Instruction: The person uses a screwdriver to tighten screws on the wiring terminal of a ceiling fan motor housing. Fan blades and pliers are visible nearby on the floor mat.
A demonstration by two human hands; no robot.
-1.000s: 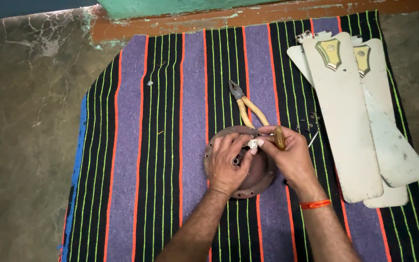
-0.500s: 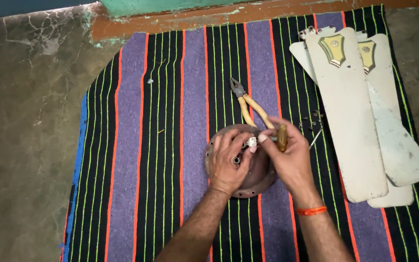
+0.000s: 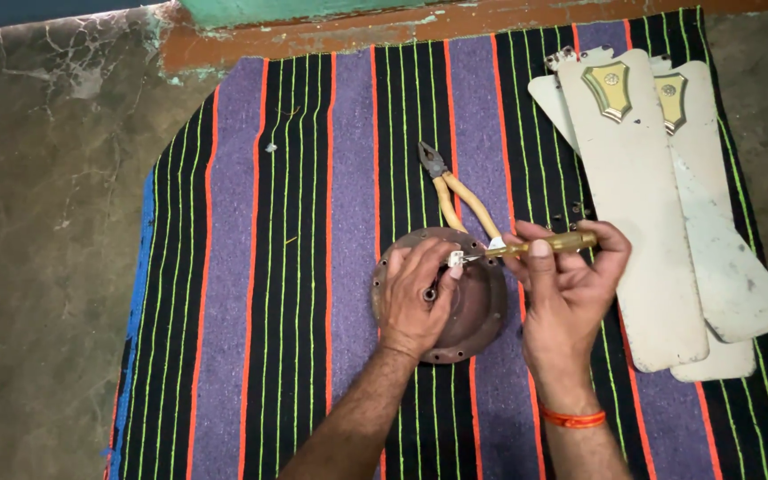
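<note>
A round brown metal motor cover [image 3: 477, 307] lies on the striped cloth [image 3: 313, 222]. My left hand [image 3: 415, 298] rests on the cover and pinches a small white part [image 3: 456, 259] between thumb and fingers. My right hand [image 3: 566, 289] grips a screwdriver with a yellowish handle [image 3: 548, 244], held nearly level, its tip against the white part. An orange band circles my right wrist.
Pliers with tan handles [image 3: 451, 191] lie just beyond the cover. Several cream fan blades [image 3: 651, 204] with gold emblems are stacked at the right. Small screws [image 3: 571, 213] lie by the blades. Stone floor [image 3: 37, 267] surrounds the cloth; a painted wall base runs along the top.
My right hand has swung the screwdriver from upright to nearly level, with its tip at the white part. My left hand stays on the cover.
</note>
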